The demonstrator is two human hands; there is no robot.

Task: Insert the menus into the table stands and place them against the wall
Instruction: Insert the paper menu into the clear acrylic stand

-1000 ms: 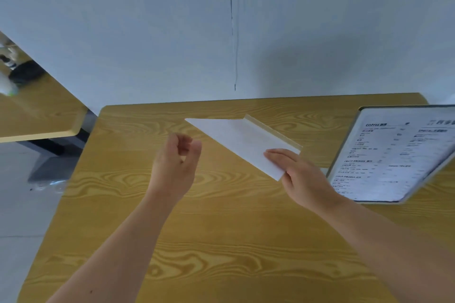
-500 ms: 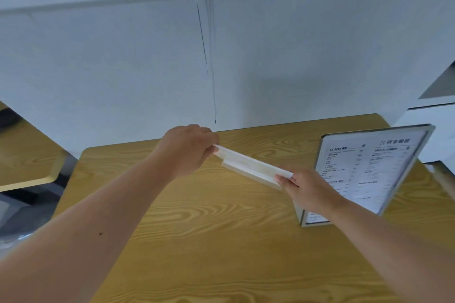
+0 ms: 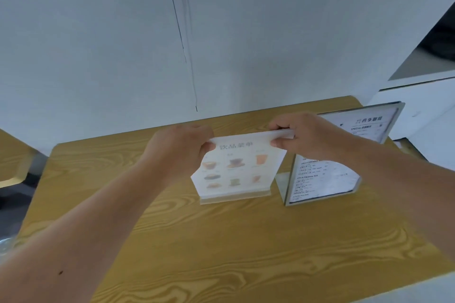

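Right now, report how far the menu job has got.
Done: the text menu stand on the right already holds its sheet and stands upright on the table. In hand: the left hand and right hand pinch the top corners of the drinks menu stand, upright with its base on the table. Left: neither stand is against the wall; both still sit forward of it.
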